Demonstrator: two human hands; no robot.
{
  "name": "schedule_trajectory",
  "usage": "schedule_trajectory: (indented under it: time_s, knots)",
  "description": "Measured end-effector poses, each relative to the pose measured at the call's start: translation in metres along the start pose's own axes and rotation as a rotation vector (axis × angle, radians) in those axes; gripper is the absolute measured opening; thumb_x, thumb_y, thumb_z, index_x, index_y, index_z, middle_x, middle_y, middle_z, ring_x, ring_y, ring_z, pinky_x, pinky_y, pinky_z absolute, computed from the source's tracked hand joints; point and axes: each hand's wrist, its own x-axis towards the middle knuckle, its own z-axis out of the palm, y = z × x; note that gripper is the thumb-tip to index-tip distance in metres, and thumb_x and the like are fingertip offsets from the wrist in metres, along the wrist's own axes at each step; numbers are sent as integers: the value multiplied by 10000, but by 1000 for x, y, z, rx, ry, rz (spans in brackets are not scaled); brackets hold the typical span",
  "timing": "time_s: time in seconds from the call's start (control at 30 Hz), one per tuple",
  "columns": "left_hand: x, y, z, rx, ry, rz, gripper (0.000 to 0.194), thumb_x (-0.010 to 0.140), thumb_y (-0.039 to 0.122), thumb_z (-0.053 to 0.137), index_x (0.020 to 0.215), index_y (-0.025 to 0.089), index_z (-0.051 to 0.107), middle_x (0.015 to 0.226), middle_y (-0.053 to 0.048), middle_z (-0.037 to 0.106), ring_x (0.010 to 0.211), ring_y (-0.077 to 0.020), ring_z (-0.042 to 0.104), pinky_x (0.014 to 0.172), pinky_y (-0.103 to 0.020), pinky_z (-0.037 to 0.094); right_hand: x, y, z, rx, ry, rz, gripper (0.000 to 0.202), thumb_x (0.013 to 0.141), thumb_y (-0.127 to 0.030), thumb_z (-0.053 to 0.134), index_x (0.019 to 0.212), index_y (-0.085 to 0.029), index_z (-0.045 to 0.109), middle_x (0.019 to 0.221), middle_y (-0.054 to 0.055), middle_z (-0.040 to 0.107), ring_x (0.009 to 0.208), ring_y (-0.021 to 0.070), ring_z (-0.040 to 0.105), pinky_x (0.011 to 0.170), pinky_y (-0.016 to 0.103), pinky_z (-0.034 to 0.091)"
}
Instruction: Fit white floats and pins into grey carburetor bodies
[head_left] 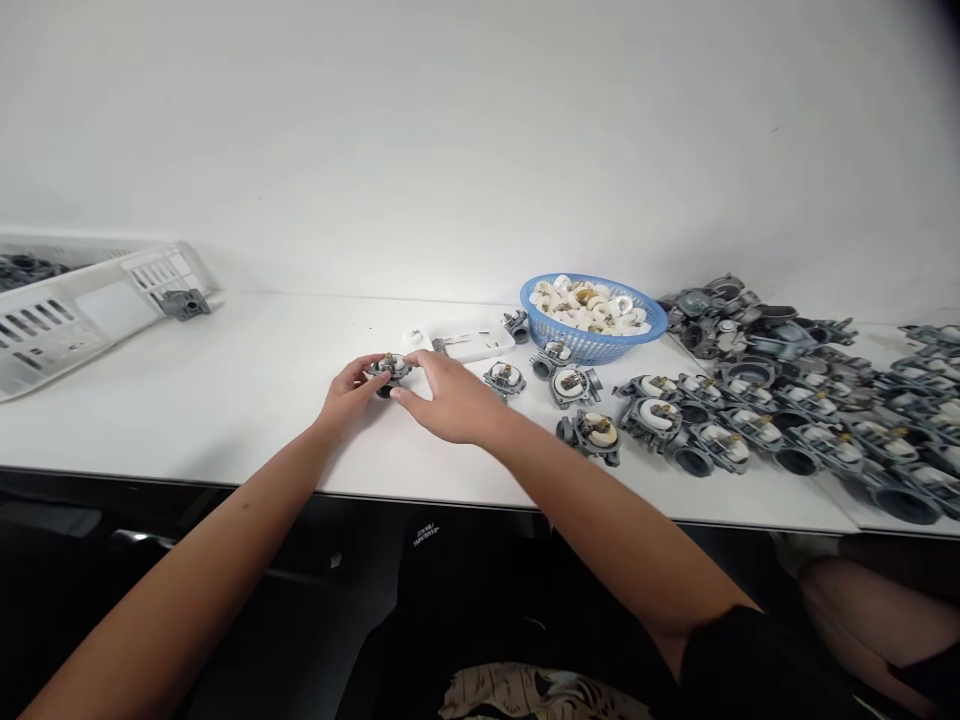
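A grey metal carburetor body (390, 368) with a white ring-shaped float on top is between my two hands, just above the white table. My left hand (351, 392) grips it from the left, with the thumb on its near side. From the right, my right hand (446, 396) reaches to it, its thumb and forefinger curved around the near and far edges; whether they press on it or hold a small part is too small to tell. Right of my right hand lies another carburetor body (505, 378) with a white float.
A shallow white tray (491, 350) with thin parts lies behind my hands. A blue basket (581, 345) holds white floats. Many carburetor bodies (726, 446) cover the table's right side. A white crate (97, 310) stands left. A person's bare limb (877, 610) shows at lower right.
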Motion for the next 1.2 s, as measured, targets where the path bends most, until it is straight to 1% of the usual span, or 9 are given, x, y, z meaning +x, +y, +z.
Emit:
schedule_trajectory:
  time_s: [0.13, 0.3, 0.4, 0.57, 0.8, 0.9, 1.0, 1.07, 1.2]
  knots:
    - [8, -4, -1, 191, 115, 99, 391, 775, 529, 787, 1094, 304, 780, 1252, -120, 610, 1160, -333, 556, 1021, -536, 476, -8, -24, -81, -160, -63, 27, 469, 970, -546, 566, 1329, -247, 591, 1351, 108, 642, 1152, 359, 636, 899, 486, 531]
    - [12, -2, -1, 438, -21, 148, 409, 891, 556, 616, 1226, 341, 708, 1432, -98, 523, 1440, -364, 365, 1227, -614, 228, 25, -7, -147, -325, 26, -27, 463, 922, -605, 619, 1233, -264, 658, 1208, 101, 699, 1016, 317, 693, 795, 428, 555]
    - [6, 4, 2, 525, -95, 171, 418, 945, 516, 525, 1312, 339, 616, 1474, -86, 511, 1467, -339, 353, 1251, -613, 167, 48, 11, -162, -448, 7, -87, 491, 917, -653, 595, 1222, -275, 668, 1149, 103, 720, 951, 294, 706, 796, 429, 556]
    - [-4, 19, 2, 515, -242, 197, 423, 960, 429, 553, 1371, 331, 527, 1500, -94, 506, 1466, -311, 384, 1233, -554, 292, 74, 30, -175, -584, -88, -129, 544, 887, -704, 599, 1267, -320, 661, 1139, 100, 739, 906, 299, 722, 800, 448, 549]
    - [8, 42, 9, 644, -354, 246, 339, 994, 417, 517, 1315, 338, 589, 1429, -74, 595, 1383, -309, 504, 1186, -529, 387, 92, 41, -187, -660, -222, -123, 510, 904, -639, 579, 1301, -328, 658, 1227, 88, 730, 876, 291, 732, 653, 414, 534]
    - [12, 42, 15, 675, -325, 252, 267, 982, 427, 532, 1211, 332, 628, 1392, -64, 625, 1324, -313, 560, 1189, -552, 370, 97, 50, -197, -660, -209, -137, 516, 901, -644, 583, 1306, -333, 658, 1214, 86, 736, 799, 263, 730, 631, 405, 527]
    - [14, 34, 17, 636, -243, 209, 183, 944, 424, 573, 1087, 325, 632, 1372, -70, 625, 1120, -307, 667, 900, -477, 558, 100, 60, -214, -675, -173, -121, 535, 894, -670, 573, 1294, -326, 665, 1173, 100, 745, 782, 261, 730, 640, 408, 528]
    - [15, 27, 16, 563, -150, 177, 116, 924, 405, 598, 998, 316, 607, 1328, -67, 629, 1002, -290, 685, 756, -444, 559, 98, 66, -228, -695, -153, -36, 543, 879, -676, 577, 1286, -327, 665, 1186, 119, 738, 848, 288, 736, 643, 415, 528]
    - [21, 12, 9, 439, -4, 176, 143, 964, 409, 540, 886, 294, 503, 1187, -73, 627, 992, -268, 660, 777, -441, 559, 88, 75, -255, -735, -87, 196, 516, 859, -681, 594, 1279, -388, 653, 1247, 123, 715, 976, 296, 721, 682, 421, 529]
